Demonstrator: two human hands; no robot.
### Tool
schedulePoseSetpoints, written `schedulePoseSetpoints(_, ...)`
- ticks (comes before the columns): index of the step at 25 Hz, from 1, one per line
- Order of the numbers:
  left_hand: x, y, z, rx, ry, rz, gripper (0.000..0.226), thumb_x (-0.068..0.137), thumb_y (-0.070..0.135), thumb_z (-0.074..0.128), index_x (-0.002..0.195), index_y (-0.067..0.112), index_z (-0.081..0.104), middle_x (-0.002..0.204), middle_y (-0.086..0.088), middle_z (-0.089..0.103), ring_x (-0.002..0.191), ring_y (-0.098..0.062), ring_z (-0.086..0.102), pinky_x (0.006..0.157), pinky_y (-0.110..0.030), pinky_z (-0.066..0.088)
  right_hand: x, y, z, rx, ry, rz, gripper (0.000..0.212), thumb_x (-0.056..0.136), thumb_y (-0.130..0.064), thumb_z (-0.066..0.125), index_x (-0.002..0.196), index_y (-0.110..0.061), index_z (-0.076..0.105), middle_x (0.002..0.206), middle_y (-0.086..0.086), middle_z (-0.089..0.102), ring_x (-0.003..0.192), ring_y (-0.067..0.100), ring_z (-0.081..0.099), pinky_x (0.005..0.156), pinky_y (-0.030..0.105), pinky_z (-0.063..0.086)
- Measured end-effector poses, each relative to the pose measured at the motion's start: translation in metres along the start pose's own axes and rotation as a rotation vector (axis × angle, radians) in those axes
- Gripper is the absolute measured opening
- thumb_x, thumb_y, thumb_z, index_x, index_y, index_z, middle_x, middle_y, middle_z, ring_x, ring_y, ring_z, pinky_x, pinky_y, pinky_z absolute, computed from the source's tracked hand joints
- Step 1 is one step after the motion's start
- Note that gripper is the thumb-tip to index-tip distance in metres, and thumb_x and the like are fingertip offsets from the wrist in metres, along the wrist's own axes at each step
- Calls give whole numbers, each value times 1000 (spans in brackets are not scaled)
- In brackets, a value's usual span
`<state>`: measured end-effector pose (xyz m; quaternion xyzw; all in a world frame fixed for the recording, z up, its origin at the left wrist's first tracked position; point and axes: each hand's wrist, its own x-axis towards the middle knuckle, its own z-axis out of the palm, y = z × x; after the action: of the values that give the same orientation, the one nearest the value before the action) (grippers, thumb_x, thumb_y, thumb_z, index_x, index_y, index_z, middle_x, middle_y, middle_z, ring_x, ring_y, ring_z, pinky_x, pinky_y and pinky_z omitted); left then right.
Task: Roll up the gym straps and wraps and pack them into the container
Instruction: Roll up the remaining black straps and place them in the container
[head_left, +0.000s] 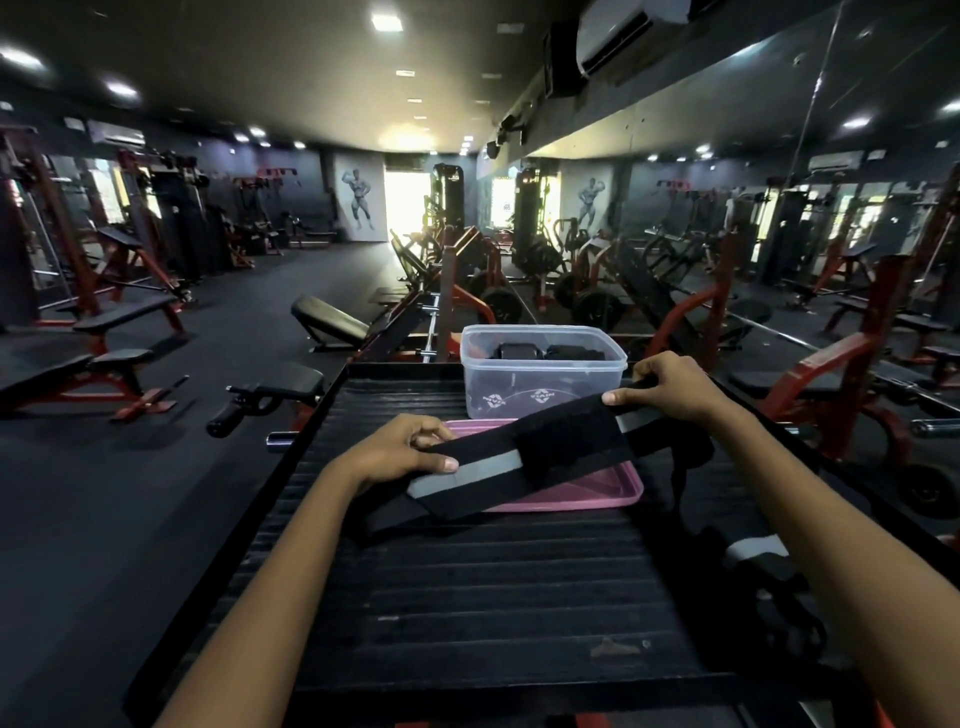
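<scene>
Nearest the camera, at the right edge of the dark ribbed tabletop (467, 597), a heap of loose straps (753, 566) lay in shadow; a pale patch showed on it, but how many pieces it held could not be told.

Beyond that, one wrap (519, 457), black with a grey stripe and a darker fuzzy patch, was held stretched between the two hands, just above the tabletop. Its long axis ran from near left to far right, rising slightly toward the right. The left hand (400, 452) was clamped on the near-left end, thumb laid across the top and fingers curled beneath. The right hand (670, 384) pinched the far-right end between thumb and curled fingers, with a narrow tail of the wrap hanging down past it. The wrap was not yet rolled; the roll would most likely be started from one end along that axis.

Under the wrap one pink lid (597, 493) lay flat on the tabletop.

Farther still, one clear plastic container (543, 374) stood open, touching or just beyond the far edge of the lid. It lay ahead of both hands and nearer the right hand. At least two dark rolled bundles could be made out inside; an exact count was hidden.
</scene>
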<state>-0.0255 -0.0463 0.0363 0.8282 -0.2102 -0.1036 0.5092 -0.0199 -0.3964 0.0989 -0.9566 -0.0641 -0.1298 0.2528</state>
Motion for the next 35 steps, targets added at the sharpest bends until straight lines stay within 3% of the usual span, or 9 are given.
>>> schedulePoseSetpoints(3,2,-5,6,-2,33,-28,24,76,12,78,97,18,67,91,-3,73,94,-13,67,87,-25,48,7,1,-2,-170,-41,29,65,62,-66,73,56,-11,38,54,3,45,53,18,44,53,32,29)
schedulePoseSetpoints(6,4,1,3,122,106,12,18,77,8,76,85,21,66,84,4,69,77,-3,64,78,-23,45,14,7,-5,-208,-134,-42,78,49,-77,67,65,-1,57,65,12,62,65,23,59,58,37,41)
schedulePoseSetpoints(13,36,18,-4,757,668,100,12,76,14,73,83,23,68,94,4,52,94,-18,50,87,-39,42,-14,-22,2,-393,-46,-290,21,78,-27,71,71,-24,51,76,4,64,77,32,61,59,30,35)
schedulePoseSetpoints(20,64,1,23,478,776,-23,21,79,2,54,88,13,69,81,-11,71,80,-30,66,70,-31,46,-99,-46,107,-806,144,-827,12,63,-17,67,74,-19,61,60,-2,60,56,20,58,68,38,36)
schedulePoseSetpoints(22,68,-17,21,362,679,-49,29,83,-1,53,106,9,69,97,-15,73,92,-28,68,80,-26,46,-109,-48,114,-748,64,-849,11,72,-18,60,82,-20,60,72,-2,59,67,20,58,69,39,30)
schedulePoseSetpoints(25,63,-32,12,379,340,-163,47,91,2,48,137,10,49,137,-14,54,127,-26,51,103,-24,35,-103,-48,92,-456,-310,-709,50,75,-25,65,123,-28,50,110,-6,55,106,15,51,84,38,36)
schedulePoseSetpoints(27,57,-33,10,443,329,-116,53,91,2,48,142,12,42,145,-16,43,136,-29,40,112,-31,29,-88,-39,76,-182,-557,-535,71,72,-22,72,135,-31,41,123,-10,50,118,10,43,99,33,37)
schedulePoseSetpoints(30,39,-7,19,394,400,116,38,89,8,60,127,12,58,132,-11,53,124,-23,51,109,-40,38,-67,-30,65,-9,-599,-434,62,68,-10,75,122,-29,49,118,-2,57,104,12,54,94,32,47)
schedulePoseSetpoints(35,-15,44,66,134,18,246,45,75,24,80,114,31,59,89,27,65,81,6,60,75,-16,50,-49,-55,66,379,-562,-323,47,73,0,75,97,-21,41,92,4,56,77,11,52,66,25,46)
